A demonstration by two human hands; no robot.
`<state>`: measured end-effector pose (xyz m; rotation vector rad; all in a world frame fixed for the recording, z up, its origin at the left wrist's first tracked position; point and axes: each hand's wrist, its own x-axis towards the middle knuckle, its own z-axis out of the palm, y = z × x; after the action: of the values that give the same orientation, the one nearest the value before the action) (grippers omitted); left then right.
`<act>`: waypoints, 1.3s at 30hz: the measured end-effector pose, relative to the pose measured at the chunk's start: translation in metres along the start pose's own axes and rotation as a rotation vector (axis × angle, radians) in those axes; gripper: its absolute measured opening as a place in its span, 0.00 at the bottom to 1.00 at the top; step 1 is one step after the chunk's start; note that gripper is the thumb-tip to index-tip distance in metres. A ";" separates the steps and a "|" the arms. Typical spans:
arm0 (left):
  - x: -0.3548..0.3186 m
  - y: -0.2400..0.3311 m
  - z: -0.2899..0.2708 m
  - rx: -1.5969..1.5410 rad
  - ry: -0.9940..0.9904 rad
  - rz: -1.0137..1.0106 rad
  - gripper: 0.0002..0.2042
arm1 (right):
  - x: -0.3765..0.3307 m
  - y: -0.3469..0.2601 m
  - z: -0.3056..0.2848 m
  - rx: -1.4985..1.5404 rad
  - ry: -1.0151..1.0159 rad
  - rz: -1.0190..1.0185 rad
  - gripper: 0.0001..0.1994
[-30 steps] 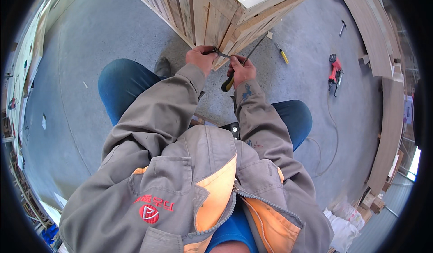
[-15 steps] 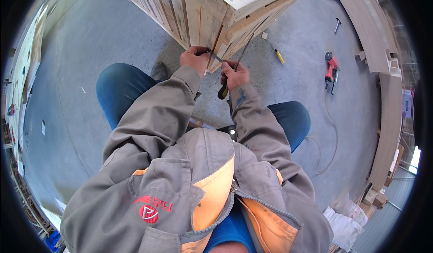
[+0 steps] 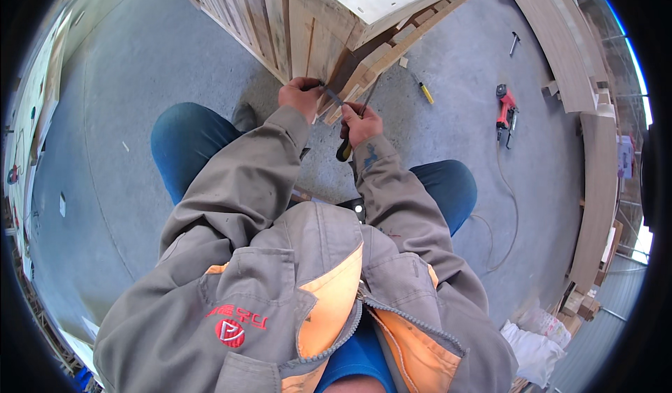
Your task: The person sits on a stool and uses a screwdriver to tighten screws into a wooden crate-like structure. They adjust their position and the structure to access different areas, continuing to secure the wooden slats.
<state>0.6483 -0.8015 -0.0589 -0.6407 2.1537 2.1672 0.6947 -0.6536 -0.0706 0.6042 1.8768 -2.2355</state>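
At the near corner of a large wooden panel structure (image 3: 313,32), my left hand (image 3: 299,99) pinches one end of a thin dark strip (image 3: 333,97). The fingertips of my right hand (image 3: 363,123) hold the strip's other end. That same right hand also grips a screwdriver with a dark and yellow handle (image 3: 344,150); its handle hangs below my fist and its thin shaft slants up beside the wood. Both hands are closed and close together. My fingers hide the strip's ends, so its exact kind is unclear.
On the concrete floor to the right lie a yellow-handled tool (image 3: 426,93), a small wooden chip (image 3: 403,62), a hammer-like tool (image 3: 514,44) and a red nail gun (image 3: 505,106) with a hose. Long boards (image 3: 597,197) line the right side; white sacks (image 3: 533,351) sit lower right.
A wider dark gap and a row of wood blocks now show along the structure's right side. My hands keep their hold on the strip and have barely moved. The view has shifted slightly.
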 end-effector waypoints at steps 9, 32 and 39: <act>0.004 -0.006 -0.001 -0.095 -0.035 -0.008 0.07 | -0.003 -0.001 0.001 0.020 0.012 0.014 0.11; 0.006 -0.001 -0.011 -0.390 -0.066 -0.222 0.13 | -0.004 -0.001 0.008 0.109 0.026 0.105 0.06; 0.009 -0.004 -0.013 -0.554 -0.103 -0.287 0.11 | -0.006 -0.009 0.008 0.338 0.033 0.195 0.08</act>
<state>0.6447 -0.8160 -0.0647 -0.7744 1.3033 2.5527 0.6952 -0.6607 -0.0592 0.8377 1.3892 -2.4363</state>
